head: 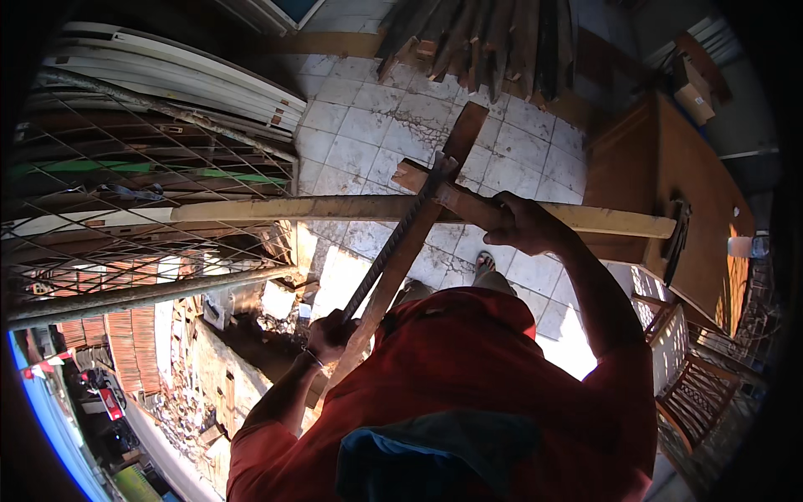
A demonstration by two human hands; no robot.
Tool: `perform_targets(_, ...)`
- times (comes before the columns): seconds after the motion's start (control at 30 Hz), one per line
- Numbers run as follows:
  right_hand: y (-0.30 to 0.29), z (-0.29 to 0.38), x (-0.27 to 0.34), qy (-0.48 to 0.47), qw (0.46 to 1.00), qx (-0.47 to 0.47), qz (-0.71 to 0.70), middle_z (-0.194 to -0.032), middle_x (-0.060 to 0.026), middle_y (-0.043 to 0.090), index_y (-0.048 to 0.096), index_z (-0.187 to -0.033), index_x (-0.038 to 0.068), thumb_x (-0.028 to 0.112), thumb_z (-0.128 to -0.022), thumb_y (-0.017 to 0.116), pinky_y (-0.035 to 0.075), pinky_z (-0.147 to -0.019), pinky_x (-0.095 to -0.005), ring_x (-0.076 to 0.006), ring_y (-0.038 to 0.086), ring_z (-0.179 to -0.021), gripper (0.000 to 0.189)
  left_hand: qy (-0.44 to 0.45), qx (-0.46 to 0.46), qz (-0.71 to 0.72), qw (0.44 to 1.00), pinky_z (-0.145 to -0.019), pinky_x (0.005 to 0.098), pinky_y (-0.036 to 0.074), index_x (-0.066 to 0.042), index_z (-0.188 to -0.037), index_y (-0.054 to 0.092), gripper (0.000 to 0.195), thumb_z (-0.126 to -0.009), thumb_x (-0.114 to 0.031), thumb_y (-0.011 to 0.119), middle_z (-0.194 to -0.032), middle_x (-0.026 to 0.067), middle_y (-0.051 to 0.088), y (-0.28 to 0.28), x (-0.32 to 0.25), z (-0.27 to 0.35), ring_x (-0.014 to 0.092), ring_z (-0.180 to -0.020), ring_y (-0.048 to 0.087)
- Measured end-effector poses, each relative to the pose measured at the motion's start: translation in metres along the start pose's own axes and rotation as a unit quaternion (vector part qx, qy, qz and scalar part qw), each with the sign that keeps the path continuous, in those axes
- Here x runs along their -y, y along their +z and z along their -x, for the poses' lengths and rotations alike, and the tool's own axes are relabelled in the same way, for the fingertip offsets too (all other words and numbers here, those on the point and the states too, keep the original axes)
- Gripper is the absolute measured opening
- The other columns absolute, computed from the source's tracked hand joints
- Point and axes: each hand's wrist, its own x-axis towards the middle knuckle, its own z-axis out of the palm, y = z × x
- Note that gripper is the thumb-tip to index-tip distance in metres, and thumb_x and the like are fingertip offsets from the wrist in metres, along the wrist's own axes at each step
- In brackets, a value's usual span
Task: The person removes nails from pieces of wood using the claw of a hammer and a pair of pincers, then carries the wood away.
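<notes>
My left hand [331, 337] grips the lower end of a ribbed steel pry bar [390, 243] made from rebar. Its flattened claw end lies against a short wooden piece [473, 208] with a broken left end. My right hand [530, 224] holds that piece near its other end. A long wooden board [469, 133] runs diagonally under the bar, down towards my body at the left. Below these, a long pale timber beam [282, 208] crosses from left to right. Exactly where the short piece and the diagonal board join is hidden by the claw.
A stack of dark timber lengths [489, 37] lies ahead on the white tiled floor [345, 119]. At left are a metal lattice grille [125, 125] and stacked white frames [188, 69]. A brown wooden cabinet [627, 169] and a wooden chair [699, 398] stand at right.
</notes>
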Motion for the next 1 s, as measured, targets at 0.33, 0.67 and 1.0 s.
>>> perform_targets(0.33,0.037,-0.001,0.011,-0.08,0.964,-0.166,0.192,-0.095,-0.0185,0.064,0.043,-0.136,0.006,0.025,-0.086,0.072,0.054,-0.071,-0.0468,-0.0354,0.067,-0.083,0.061,-0.277,-0.07,0.203,0.937,-0.05,0.0468,0.042,-0.004,-0.08,0.054,0.036,-0.1,-0.033,0.056,-0.063,0.0182,0.054,0.011,-0.088,0.003,0.041,-0.057,0.056)
perform_targets(0.67,0.037,-0.003,0.009,-0.078,0.956,-0.129,0.253,-0.09,-0.0228,0.061,0.038,-0.137,0.006,0.022,-0.09,0.065,0.054,-0.065,-0.0508,-0.0402,0.066,-0.079,0.056,-0.229,-0.207,0.029,0.951,-0.045,0.0436,0.042,-0.005,-0.075,0.055,0.037,-0.095,-0.034,0.065,-0.056,0.0157,0.053,0.104,-0.073,-0.001,0.038,-0.052,0.057)
perform_targets(1.0,0.033,0.004,-0.007,-0.125,0.946,-0.153,0.256,-0.093,-0.0183,0.061,0.041,-0.136,0.009,0.024,-0.089,0.068,0.053,-0.069,-0.0498,-0.0373,0.064,-0.083,0.057,-0.334,-0.273,0.207,0.878,-0.046,0.04,0.042,-0.004,-0.065,0.054,0.052,-0.097,-0.044,0.058,-0.053,0.0138,0.055,0.201,-0.096,-0.017,0.029,-0.046,0.058)
